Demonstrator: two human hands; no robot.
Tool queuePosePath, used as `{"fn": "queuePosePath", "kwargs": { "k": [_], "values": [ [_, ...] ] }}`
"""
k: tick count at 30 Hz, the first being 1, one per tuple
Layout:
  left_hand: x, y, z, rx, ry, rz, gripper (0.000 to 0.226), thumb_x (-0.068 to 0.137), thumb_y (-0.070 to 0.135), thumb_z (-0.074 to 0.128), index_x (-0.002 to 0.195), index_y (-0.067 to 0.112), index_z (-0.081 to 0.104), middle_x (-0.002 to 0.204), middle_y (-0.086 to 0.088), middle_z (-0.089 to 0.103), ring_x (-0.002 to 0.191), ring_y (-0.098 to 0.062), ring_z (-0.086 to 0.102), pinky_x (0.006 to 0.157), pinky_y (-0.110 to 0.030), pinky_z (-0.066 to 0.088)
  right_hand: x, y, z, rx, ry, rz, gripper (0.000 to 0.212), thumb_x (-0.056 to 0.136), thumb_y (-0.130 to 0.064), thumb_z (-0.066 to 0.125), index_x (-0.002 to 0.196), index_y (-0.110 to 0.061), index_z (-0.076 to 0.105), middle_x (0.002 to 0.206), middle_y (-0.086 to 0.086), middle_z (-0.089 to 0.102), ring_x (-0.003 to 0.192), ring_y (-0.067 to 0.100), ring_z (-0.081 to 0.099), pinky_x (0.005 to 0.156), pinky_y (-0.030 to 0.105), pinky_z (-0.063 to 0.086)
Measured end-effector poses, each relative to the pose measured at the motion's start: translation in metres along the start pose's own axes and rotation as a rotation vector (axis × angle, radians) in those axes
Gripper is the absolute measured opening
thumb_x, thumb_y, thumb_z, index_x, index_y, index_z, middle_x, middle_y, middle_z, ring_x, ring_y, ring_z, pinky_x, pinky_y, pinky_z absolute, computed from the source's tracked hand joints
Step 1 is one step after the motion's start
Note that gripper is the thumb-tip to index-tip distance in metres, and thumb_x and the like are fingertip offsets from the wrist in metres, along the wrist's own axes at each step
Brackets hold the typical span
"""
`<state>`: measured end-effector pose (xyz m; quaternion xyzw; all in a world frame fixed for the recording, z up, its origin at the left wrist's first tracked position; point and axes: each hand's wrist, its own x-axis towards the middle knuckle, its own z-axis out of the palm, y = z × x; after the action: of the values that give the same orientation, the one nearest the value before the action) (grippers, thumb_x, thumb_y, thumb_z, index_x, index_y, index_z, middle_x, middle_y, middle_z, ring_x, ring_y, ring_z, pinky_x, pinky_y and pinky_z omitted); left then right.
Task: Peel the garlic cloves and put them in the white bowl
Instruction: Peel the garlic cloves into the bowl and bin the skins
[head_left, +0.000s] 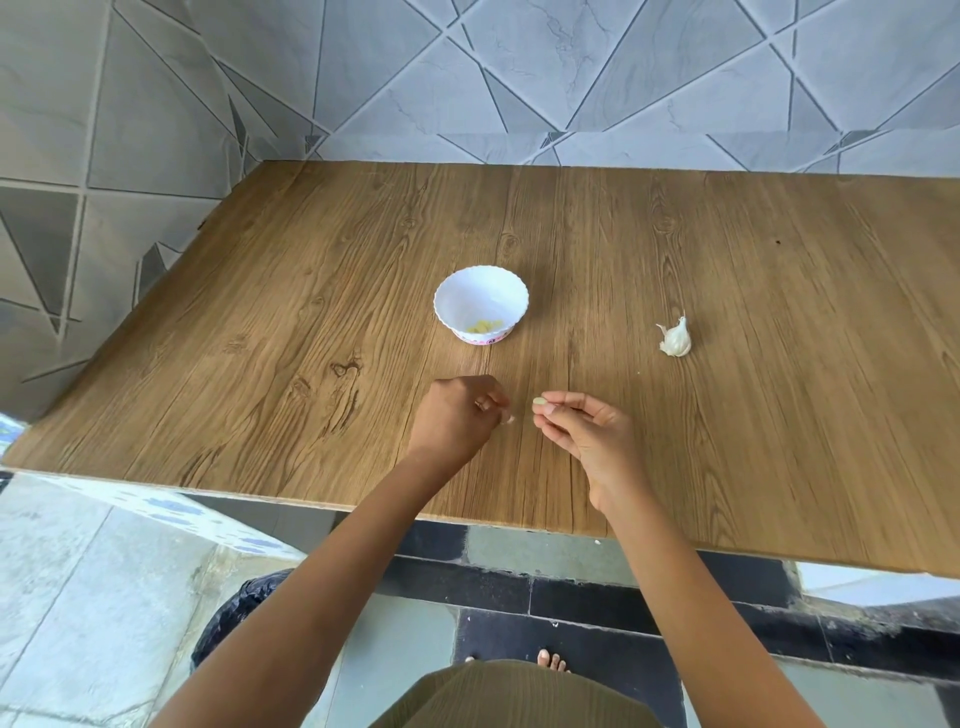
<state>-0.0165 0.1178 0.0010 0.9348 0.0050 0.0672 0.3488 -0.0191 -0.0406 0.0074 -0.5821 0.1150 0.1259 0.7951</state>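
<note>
A white bowl (481, 303) with a scalloped rim stands at the table's middle; several pale yellow peeled cloves (485, 326) lie in its bottom. My right hand (582, 431) pinches a peeled garlic clove (539, 401) between thumb and fingertips, just in front of the bowl. My left hand (457, 418) is beside it, fingers curled, pinching a small scrap of garlic skin (510, 419) at its fingertips. A partial garlic bulb (676, 339), still in its white skin, lies on the table to the right.
The wooden table (260, 322) meets a grey tiled wall at its back and left. Its near edge runs above a tiled floor, where a black bag (234, 613) sits at lower left and my bare toes (553, 661) show.
</note>
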Motion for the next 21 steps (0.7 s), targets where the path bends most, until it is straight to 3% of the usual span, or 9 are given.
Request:
{"fn": "queuePosePath", "kwargs": {
  "k": [4, 7, 10, 13, 15, 18, 21],
  "values": [
    [-0.002, -0.001, 0.001, 0.072, -0.032, 0.054, 0.029, 0.081, -0.006, 0.052, 0.088, 0.009, 0.075, 0.085, -0.001, 0.074, 0.075, -0.017, 0.067, 0.07, -0.037, 0.056, 0.002, 0.001, -0.001, -0.013, 0.007, 0.017, 0.006, 0.082, -0.002, 0.068, 0.086, -0.007, 0.069, 0.081, 0.007, 0.072, 0.075, 0.013, 0.07, 0.068, 0.018, 0.056],
    [-0.001, 0.0, 0.001, 0.042, 0.049, 0.059, 0.019, 0.08, 0.001, 0.058, 0.086, 0.011, 0.074, 0.08, -0.002, 0.073, 0.07, -0.019, 0.067, 0.065, -0.037, 0.056, 0.003, 0.002, -0.001, -0.02, 0.006, 0.032, 0.005, 0.085, -0.005, 0.066, 0.086, -0.007, 0.07, 0.08, 0.006, 0.072, 0.074, 0.012, 0.069, 0.067, 0.018, 0.056],
    [-0.001, 0.006, -0.004, -0.078, 0.057, 0.028, 0.018, 0.08, 0.021, 0.074, 0.097, 0.016, 0.071, 0.074, 0.004, 0.07, 0.068, -0.006, 0.065, 0.067, -0.025, 0.056, 0.003, 0.002, 0.0, -0.035, 0.009, 0.04, 0.006, 0.088, -0.008, 0.064, 0.086, -0.007, 0.069, 0.077, 0.005, 0.071, 0.07, 0.011, 0.068, 0.063, 0.017, 0.054],
    [0.0, 0.011, -0.009, -0.275, -0.036, 0.07, 0.019, 0.082, 0.012, 0.073, 0.101, 0.013, 0.071, 0.081, 0.008, 0.07, 0.075, 0.003, 0.066, 0.076, -0.016, 0.054, 0.004, 0.002, 0.001, -0.055, -0.02, 0.043, 0.007, 0.088, -0.009, 0.064, 0.086, -0.006, 0.07, 0.077, 0.006, 0.071, 0.068, 0.012, 0.068, 0.061, 0.017, 0.053],
    [0.0, 0.012, -0.013, -0.33, -0.083, 0.069, 0.015, 0.084, 0.006, 0.07, 0.097, 0.011, 0.073, 0.084, 0.007, 0.072, 0.073, -0.002, 0.067, 0.076, -0.019, 0.054, 0.005, 0.002, 0.002, -0.086, -0.058, 0.04, 0.007, 0.087, -0.009, 0.064, 0.085, -0.006, 0.07, 0.077, 0.008, 0.071, 0.067, 0.012, 0.068, 0.061, 0.017, 0.053],
    [0.002, 0.007, -0.019, -0.345, -0.113, 0.026, 0.015, 0.084, 0.004, 0.068, 0.085, 0.018, 0.072, 0.068, 0.014, 0.068, 0.063, -0.004, 0.065, 0.07, -0.023, 0.054, 0.005, 0.004, 0.003, -0.144, -0.117, 0.003, 0.008, 0.088, -0.01, 0.064, 0.087, -0.007, 0.071, 0.081, 0.01, 0.072, 0.07, 0.012, 0.068, 0.064, 0.018, 0.054],
    [0.007, -0.002, -0.025, -0.382, -0.086, -0.1, 0.018, 0.084, 0.003, 0.067, 0.079, 0.02, 0.07, 0.065, 0.004, 0.068, 0.06, -0.008, 0.062, 0.069, -0.03, 0.054, 0.006, 0.008, -0.001, -0.242, -0.142, -0.099, 0.01, 0.09, -0.011, 0.062, 0.093, -0.009, 0.071, 0.088, 0.008, 0.073, 0.078, 0.01, 0.069, 0.072, 0.019, 0.055]
  ]
}}
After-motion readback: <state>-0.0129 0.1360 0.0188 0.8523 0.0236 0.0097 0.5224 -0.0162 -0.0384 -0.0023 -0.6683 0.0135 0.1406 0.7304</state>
